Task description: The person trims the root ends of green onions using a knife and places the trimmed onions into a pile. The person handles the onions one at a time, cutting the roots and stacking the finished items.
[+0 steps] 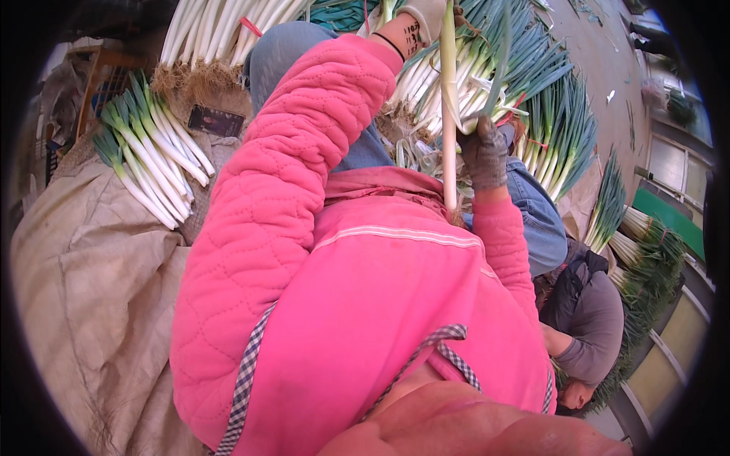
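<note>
My left hand (429, 18), in a pale glove, is at the top edge, closed around the upper part of a long leek (449, 114). The leek stands upright in the picture, its root end by my apron. My right hand (485, 153), in a dirty grey glove, grips a loose green leek leaf (502, 68) that bends away from the stalk; its fingertips are partly hidden. Beyond my hands lies a big pile of leeks (479, 74) with roots and green tops. Peeled leek scraps (419, 154) lie between my knees.
Leeks with hairy roots (199, 51) lie upper left, near a phone (215, 121) and a smaller group of trimmed leeks (157, 154) on cloth. An orange crate (105, 80) stands behind. At right, a person (590, 319) bends near stacked leeks (656, 273).
</note>
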### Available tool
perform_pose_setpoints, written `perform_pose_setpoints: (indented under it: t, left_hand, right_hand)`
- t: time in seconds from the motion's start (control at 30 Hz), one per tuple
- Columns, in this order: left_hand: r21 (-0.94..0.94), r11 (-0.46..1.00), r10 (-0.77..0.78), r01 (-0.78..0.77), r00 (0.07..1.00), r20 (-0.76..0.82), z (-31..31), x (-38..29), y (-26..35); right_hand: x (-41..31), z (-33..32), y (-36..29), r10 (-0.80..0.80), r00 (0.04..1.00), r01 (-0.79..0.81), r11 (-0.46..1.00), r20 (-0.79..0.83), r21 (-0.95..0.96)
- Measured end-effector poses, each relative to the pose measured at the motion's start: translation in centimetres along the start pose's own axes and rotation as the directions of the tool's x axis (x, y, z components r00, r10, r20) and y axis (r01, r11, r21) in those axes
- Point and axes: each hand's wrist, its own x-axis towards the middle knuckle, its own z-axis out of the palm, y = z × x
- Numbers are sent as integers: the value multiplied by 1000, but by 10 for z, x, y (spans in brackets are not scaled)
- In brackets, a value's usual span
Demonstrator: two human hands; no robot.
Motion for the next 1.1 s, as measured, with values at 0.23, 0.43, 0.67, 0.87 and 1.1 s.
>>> perform_pose_setpoints:
  t: [0.23,0.43,0.67,0.87,1.1]
  left_hand:
    - [53,995,87,-84,995,-54,-7,11,8]
    - [77,992,102,-99,994,-33,-5,6,2]
    - [-12,997,69,-74,970,-235,20,-14,22]
    - [-141,963,223,-231,972,-74,30,-9,20]
    - [48,997,61,-58,997,-54,32,-52,24]
  right_hand:
    - [-82,-105,5,463,874,-485,820,-146,-304]
    - [-65,-129,-6,326,908,287,-23,264,-958]
    - [-31,-20,-16,48,983,88,724,176,-685]
    - [-18,60,-11,165,982,-67,746,86,-662]
    - [7,82,-25,83,985,47,720,153,-692]
